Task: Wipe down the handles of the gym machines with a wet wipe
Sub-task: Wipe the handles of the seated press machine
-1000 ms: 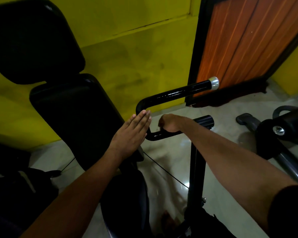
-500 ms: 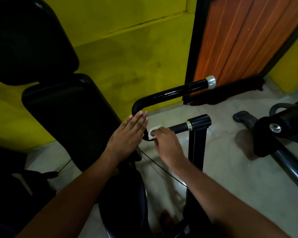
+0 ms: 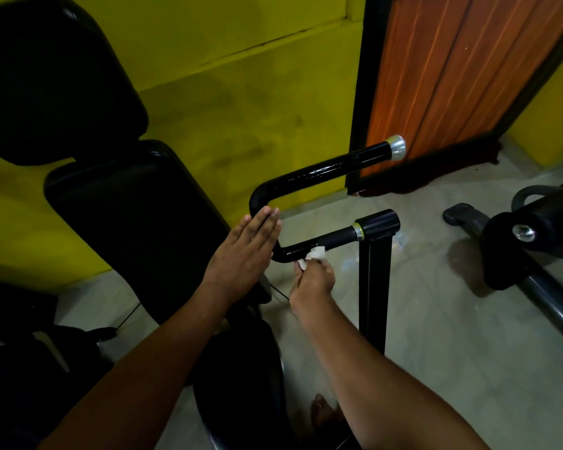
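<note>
Since right grip, pinching wet wipe, shifted off the bend, I'm wiping handle above it; left grip flat, open.

You stand in a small gym; a machine's black padded backrest rises against a yellow wall; its bent black handle ends in a chrome cap; another machine's padded roller sits over the pale floor at right.
</note>
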Demonstrator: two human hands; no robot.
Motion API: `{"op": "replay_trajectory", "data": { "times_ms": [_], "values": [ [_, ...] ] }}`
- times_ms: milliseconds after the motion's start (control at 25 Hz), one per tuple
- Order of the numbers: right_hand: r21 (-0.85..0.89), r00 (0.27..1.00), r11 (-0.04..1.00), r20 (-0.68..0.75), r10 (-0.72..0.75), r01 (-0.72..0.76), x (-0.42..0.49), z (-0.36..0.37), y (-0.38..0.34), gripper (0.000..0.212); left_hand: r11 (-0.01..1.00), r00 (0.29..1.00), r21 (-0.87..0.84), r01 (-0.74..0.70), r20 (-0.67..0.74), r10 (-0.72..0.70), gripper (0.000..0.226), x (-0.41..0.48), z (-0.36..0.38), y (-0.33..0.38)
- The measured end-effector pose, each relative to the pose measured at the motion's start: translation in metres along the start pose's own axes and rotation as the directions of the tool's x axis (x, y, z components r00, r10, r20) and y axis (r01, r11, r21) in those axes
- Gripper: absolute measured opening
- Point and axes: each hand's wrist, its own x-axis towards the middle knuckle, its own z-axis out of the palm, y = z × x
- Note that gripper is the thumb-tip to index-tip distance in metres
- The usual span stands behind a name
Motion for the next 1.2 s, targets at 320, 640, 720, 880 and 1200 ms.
{"op": "replay_trajectory", "data": {
  "times_ms": [320, 640, 720, 880, 1200],
  "values": [
    [0.024, 0.997, 0.997, 0.042, 0.068, -0.069, 0.007, -0.004, -0.01, 0.033, 0.999, 1.0, -0.042, 0.012, -0.006, -0.012, 0.064, -0.001, -0.001, 0.006],
    [0.046, 0.987, 0.986, -0.028, 0.161, -0.16, 0.013, 0.0, -0.024, 0.028, 1.0, 1.0, -0.022, -0.008, -0.009, 0.007, 0.059, -0.001, 0.003, 0.007],
    [0.036, 0.99, 0.99, 0.01, 0.138, -0.139, 0.013, -0.002, -0.024, 0.019, 1.0, 1.0, -0.016, 0.014, -0.021, -0.014, 0.058, 0.001, 0.002, 0.008],
    [-0.327, 0.969, 0.912, 0.105, -0.226, 0.248, 0.009, -0.029, -0.022, 0.018, 0.999, 1.0, -0.031, 0.015, -0.015, -0.016, 0.056, 0.0, 0.004, 0.015],
    [-0.252, 0.136, -0.502, 0.957, -0.257, 0.827, 0.04, -0.039, -0.067, 0.018, 0.998, 1.0, -0.055, 0.031, 0.006, -0.031, 0.053, 0.005, 0.004, 0.018]
  ]
}}
